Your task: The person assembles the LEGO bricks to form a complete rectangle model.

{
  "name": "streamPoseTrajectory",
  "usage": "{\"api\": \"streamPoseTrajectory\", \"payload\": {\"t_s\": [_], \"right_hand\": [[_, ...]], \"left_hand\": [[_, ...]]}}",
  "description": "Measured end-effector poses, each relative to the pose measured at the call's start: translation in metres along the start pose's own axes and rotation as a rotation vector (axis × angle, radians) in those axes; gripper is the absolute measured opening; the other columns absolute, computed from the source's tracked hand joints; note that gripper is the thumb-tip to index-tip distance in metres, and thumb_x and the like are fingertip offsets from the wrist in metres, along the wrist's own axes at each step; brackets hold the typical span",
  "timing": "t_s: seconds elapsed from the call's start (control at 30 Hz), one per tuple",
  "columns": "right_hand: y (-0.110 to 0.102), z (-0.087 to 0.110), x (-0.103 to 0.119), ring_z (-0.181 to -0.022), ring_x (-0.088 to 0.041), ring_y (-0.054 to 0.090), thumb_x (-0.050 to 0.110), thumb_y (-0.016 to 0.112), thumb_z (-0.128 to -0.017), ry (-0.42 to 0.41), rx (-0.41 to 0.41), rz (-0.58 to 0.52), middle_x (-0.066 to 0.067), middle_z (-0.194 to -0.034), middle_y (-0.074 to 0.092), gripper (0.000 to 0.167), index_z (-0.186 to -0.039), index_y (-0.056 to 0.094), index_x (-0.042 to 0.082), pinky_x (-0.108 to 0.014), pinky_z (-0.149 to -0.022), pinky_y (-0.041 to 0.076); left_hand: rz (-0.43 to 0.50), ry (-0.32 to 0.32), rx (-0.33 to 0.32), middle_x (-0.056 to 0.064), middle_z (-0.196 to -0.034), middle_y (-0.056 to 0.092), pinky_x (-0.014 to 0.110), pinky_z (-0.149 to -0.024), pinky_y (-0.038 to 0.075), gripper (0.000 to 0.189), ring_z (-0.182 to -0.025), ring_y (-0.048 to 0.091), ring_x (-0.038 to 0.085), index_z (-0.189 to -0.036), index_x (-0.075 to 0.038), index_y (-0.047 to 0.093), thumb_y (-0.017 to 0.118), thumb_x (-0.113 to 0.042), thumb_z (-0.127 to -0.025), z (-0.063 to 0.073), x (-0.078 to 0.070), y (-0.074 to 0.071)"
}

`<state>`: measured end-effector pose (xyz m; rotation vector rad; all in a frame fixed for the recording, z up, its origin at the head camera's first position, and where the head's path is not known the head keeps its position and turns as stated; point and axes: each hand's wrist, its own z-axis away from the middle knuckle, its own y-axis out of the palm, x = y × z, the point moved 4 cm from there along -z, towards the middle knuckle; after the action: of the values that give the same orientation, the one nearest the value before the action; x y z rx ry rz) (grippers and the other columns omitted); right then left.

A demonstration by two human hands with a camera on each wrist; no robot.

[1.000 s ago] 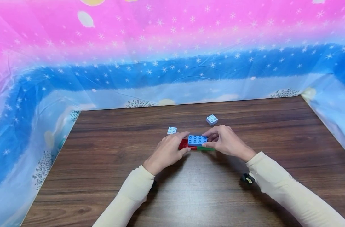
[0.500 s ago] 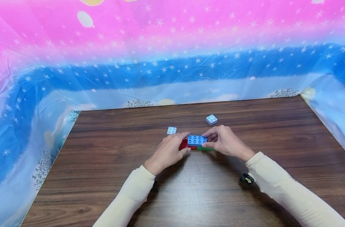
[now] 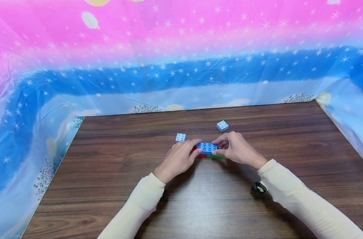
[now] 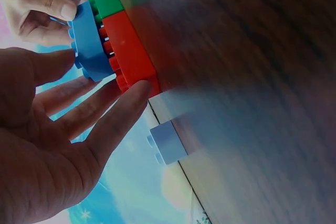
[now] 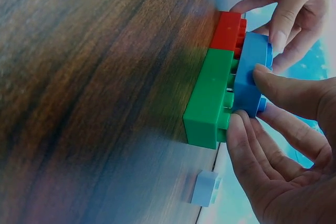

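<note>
A blue toy building brick [image 3: 206, 148] with two rows of studs lies across a red brick [image 4: 128, 48] and a green brick [image 5: 206, 98], which stand end to end on the table. Studs of the lower bricks show in a narrow gap beneath the blue one. My right hand [image 3: 239, 150] pinches the blue brick's right end between thumb and fingers. At its left end, my left hand [image 3: 176, 158] has the thumb on the blue brick's near side and fingers on the far side. One left fingertip touches the red brick in the left wrist view.
Two small pale bricks with square tops lie farther back: one pale brick [image 3: 180, 137] beyond the left hand, another pale brick [image 3: 222, 125] beyond the right. The wooden table [image 3: 109, 186] ends at a patterned cloth [image 3: 181, 69] along the back and sides.
My left thumb has risen from the red brick's near side to the blue brick, and that hand has shifted slightly right. The right hand and the bricks look still.
</note>
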<state>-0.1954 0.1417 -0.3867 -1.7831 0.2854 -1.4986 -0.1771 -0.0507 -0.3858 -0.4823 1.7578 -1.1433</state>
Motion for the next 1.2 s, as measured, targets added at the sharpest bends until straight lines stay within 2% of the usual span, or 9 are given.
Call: {"api": "streamPoseTrajectory", "payload": {"t_s": [0.17,0.37,0.87,1.2], "right_hand": [[-0.0001,0.0,0.0003,-0.08,-0.017,0.068,0.01,0.081,-0.087,0.008,0.003,0.005,-0.006,-0.092,0.073,0.027,-0.111,0.076,0.0,-0.033,-0.07,0.056],[0.0002,-0.0002,0.0001,-0.078,-0.016,0.067,0.01,0.081,-0.087,0.008,0.0,0.026,-0.004,-0.09,0.073,0.027,-0.111,0.076,0.0,-0.033,-0.069,0.055],[0.0023,-0.0007,-0.0004,-0.079,-0.016,0.066,0.012,0.081,-0.087,0.031,-0.003,0.052,-0.003,-0.09,0.073,0.028,-0.113,0.076,0.001,-0.035,-0.072,0.056],[0.0018,-0.0018,0.0013,-0.078,-0.016,0.066,0.012,0.082,-0.086,0.029,-0.012,0.067,-0.002,-0.088,0.073,0.028,-0.111,0.076,0.001,-0.034,-0.07,0.055]], "left_hand": [[-0.008,0.003,-0.012,0.008,-0.107,0.072,0.036,-0.072,0.047,0.033,-0.079,0.057,0.017,-0.133,-0.008,0.065,0.06,-0.023,-0.104,0.0006,-0.0011,-0.0004],[0.001,-0.008,-0.004,0.01,-0.114,0.072,0.038,-0.077,0.049,0.033,-0.084,0.06,0.018,-0.131,-0.007,0.066,0.06,-0.023,-0.104,0.0002,-0.0011,0.0002],[-0.025,-0.019,0.007,0.009,-0.112,0.072,0.035,-0.073,0.049,0.031,-0.079,0.059,0.016,-0.129,-0.006,0.067,0.059,-0.023,-0.104,-0.0019,-0.0018,0.0021],[-0.031,0.001,0.0,0.009,-0.111,0.073,0.032,-0.069,0.047,0.031,-0.075,0.056,0.017,-0.128,-0.005,0.068,0.06,-0.023,-0.103,-0.0036,-0.0013,0.0015]]}}
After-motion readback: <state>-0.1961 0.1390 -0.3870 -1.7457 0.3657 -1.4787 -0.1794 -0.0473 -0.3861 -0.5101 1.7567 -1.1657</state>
